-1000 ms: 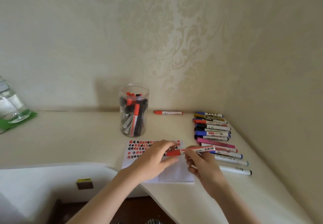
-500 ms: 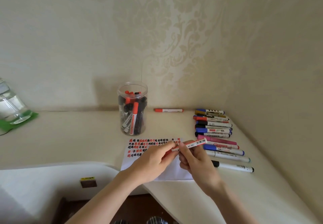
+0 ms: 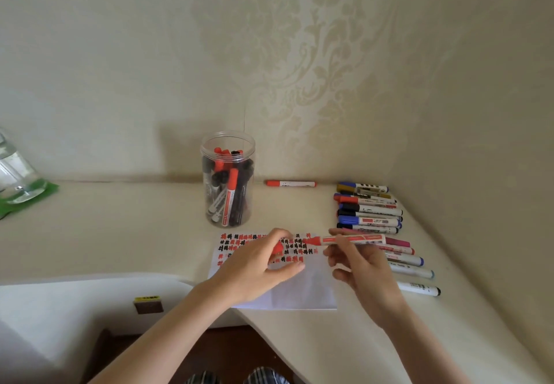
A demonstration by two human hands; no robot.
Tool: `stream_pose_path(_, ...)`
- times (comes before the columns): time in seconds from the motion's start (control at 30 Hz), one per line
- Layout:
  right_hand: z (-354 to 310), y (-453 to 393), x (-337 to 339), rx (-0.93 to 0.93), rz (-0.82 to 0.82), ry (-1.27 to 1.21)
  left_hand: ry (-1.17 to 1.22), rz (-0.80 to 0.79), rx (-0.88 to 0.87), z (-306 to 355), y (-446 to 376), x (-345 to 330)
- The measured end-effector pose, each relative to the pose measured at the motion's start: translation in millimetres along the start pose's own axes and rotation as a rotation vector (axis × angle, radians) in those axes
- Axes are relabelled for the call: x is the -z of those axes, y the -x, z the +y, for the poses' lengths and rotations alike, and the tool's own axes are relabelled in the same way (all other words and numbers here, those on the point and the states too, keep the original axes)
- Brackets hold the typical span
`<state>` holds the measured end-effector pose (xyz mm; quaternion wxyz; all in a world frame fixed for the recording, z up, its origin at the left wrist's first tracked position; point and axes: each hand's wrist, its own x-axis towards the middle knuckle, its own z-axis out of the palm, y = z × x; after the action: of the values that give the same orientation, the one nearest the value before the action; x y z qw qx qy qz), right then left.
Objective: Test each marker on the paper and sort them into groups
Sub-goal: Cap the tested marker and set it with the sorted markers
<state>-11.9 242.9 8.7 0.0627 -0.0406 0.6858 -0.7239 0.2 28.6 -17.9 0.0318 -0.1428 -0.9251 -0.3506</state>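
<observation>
Red ink is ready: your right hand (image 3: 359,267) pinches the marker (image 3: 347,239) by its barrel, long axis lying nearly level, left to right, with the bare tip pointing left toward your left hand (image 3: 257,267). That left hand curls around the red cap (image 3: 278,247), which sits just off the tip, a small gap between them. Both hover over the paper (image 3: 299,290), whose far half is already covered in red and black test marks while the near half is blank. The move ahead likely turns on tilting the tip down to that blank part, which lies directly below and toward you; your right hand is the one placed to do it. Half a second ago the cap was on and your hands were closed together around the marker; now it is off and the hands have drawn apart. Sorted markers (image 3: 368,213) lie in a row to the right, more stand in the jar (image 3: 227,180) behind the paper.
</observation>
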Motion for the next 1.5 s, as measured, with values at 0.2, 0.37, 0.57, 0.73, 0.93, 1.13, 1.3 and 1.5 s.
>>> stream_pose_path(0.2,9,-18,3,-0.016,0.174,0.265,-0.289,0.010,-0.096,-9,-23,-9)
stream_pose_path(0.37,11,-28,-6,-0.006,0.140,0.311,-0.526,-0.094,0.015,-15,-36,-18)
stream_pose_path(0.57,23,-40,-13,0.007,0.148,0.430,-0.562,0.027,0.006,-26,-33,-27)
stream_pose_path(0.73,34,-37,-11,0.079,0.254,0.483,-0.555,0.041,0.018,-25,-34,-26)
stream_pose_path(0.93,40,-39,-10,0.034,0.241,0.581,-0.547,0.020,0.023,-23,-32,-26)
stream_pose_path(1.13,42,-41,-11,0.043,0.253,0.577,-0.550,0.023,0.033,-23,-32,-27)
stream_pose_path(1.3,42,-40,-12,0.066,0.258,0.597,-0.566,0.027,0.028,-24,-33,-27)
stream_pose_path(1.5,43,-40,-12,0.063,0.244,0.616,-0.561,0.043,0.018,-25,-33,-28)
